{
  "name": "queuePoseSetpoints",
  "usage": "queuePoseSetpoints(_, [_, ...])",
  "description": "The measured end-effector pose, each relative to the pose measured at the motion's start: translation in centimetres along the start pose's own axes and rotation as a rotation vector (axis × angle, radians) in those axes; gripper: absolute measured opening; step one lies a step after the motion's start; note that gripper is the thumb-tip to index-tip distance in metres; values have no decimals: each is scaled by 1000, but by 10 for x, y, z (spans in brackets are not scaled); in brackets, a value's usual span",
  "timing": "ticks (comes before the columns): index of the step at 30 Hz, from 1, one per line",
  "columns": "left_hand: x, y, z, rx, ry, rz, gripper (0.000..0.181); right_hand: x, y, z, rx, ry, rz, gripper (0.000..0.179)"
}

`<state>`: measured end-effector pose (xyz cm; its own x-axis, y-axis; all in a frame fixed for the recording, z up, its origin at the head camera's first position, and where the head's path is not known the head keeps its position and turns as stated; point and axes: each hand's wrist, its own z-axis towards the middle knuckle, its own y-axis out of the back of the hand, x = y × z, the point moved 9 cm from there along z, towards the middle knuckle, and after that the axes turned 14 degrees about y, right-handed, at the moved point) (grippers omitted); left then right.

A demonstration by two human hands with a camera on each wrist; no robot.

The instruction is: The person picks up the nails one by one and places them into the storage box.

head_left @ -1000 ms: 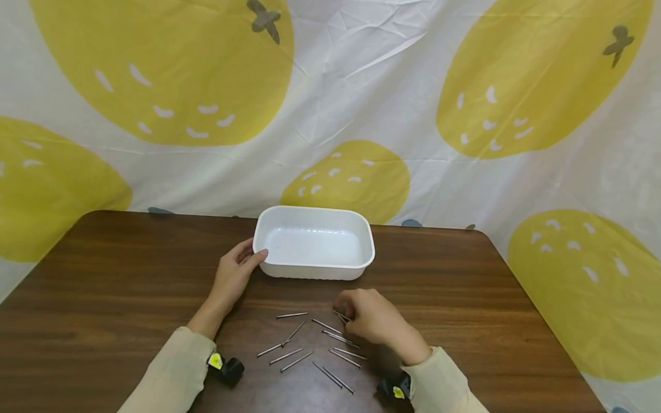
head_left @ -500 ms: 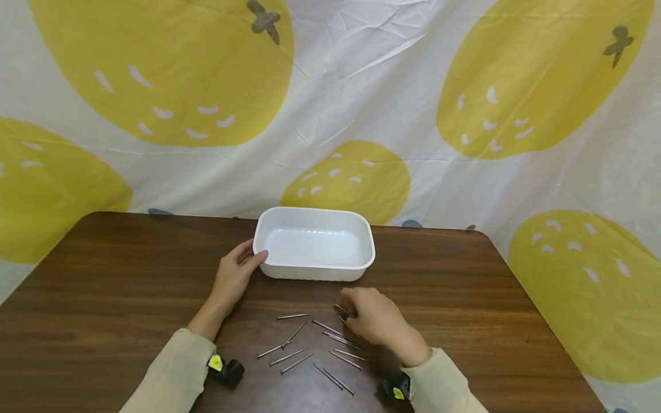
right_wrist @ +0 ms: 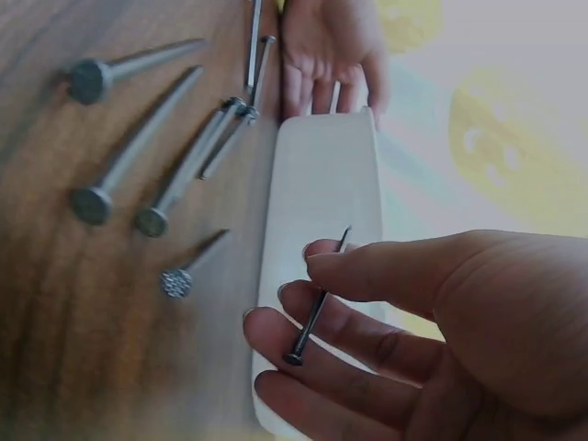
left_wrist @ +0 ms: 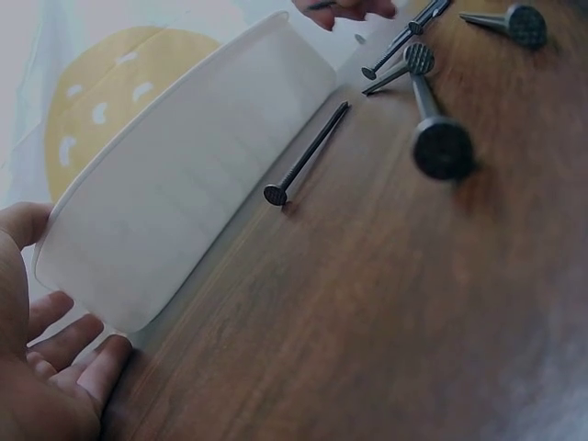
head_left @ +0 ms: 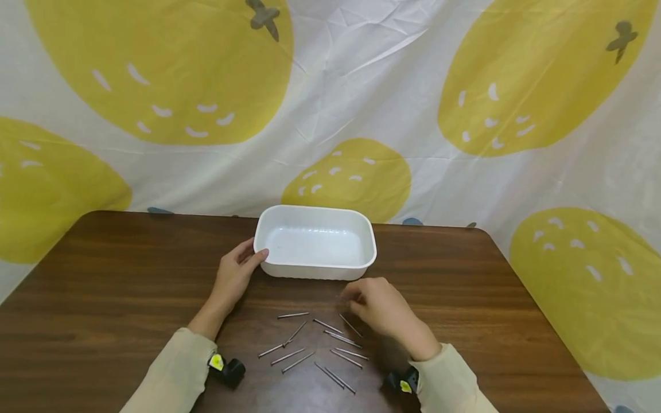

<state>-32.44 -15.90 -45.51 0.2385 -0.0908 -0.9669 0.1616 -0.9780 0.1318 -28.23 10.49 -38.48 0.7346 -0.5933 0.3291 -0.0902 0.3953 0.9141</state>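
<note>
Held nail [right_wrist: 312,322]: one, metal, flat-headed; pinched between thumb and fingers of the right hand [head_left: 384,308], its head lying against the lower fingers, its point standing out past the thumb. In the head view this nail is hard to make out, probably for blur; the right wrist view shows it plainly. Location: just in front of the near long side of the tub, toward its right end.

Tub [head_left: 312,272]: one, white, rectangular with rounded corners, open top; upright near the far edge of the table. Left hand [head_left: 232,279] grips its left end, thumb over the rim, fingers against the outer wall.

Loose nails [head_left: 346,359]: about a dozen, metal, same flat-headed kind; scattered at various slants on the table between the two forearms, on the near side of the tub. Some lie in close pairs; two meet at their ends. One lies just beside the right hand.

Table [head_left: 129,281]: dark brown, wood-grained, rounded far corners.

Wrist cameras: two, black, one at the left wrist [head_left: 233,373], one at the right. Sleeves [head_left: 170,373]: pale, long.

Backdrop cloth [head_left: 356,63]: white, creased, printed with large yellow fruit; hangs behind the table.
</note>
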Motion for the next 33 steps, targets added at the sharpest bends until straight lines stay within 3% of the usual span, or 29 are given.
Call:
queuePoseSetpoints(10, [-2, -1, 2, 1, 3, 3, 60, -6, 21, 6, -74, -9, 82, 7])
queuePoseSetpoints(19, [2, -2, 2, -1, 6, 1, 60, -10, 24, 15, -7, 25, 193, 18])
queuePoseSetpoints(27, [1, -1, 1, -8, -11, 6, 60, -15, 27, 26, 20, 0, 311, 23])
queuePoseSetpoints(33, [1, 1, 2, -5, -18, 3, 60, -26, 26, 36, 18, -76, 408, 21])
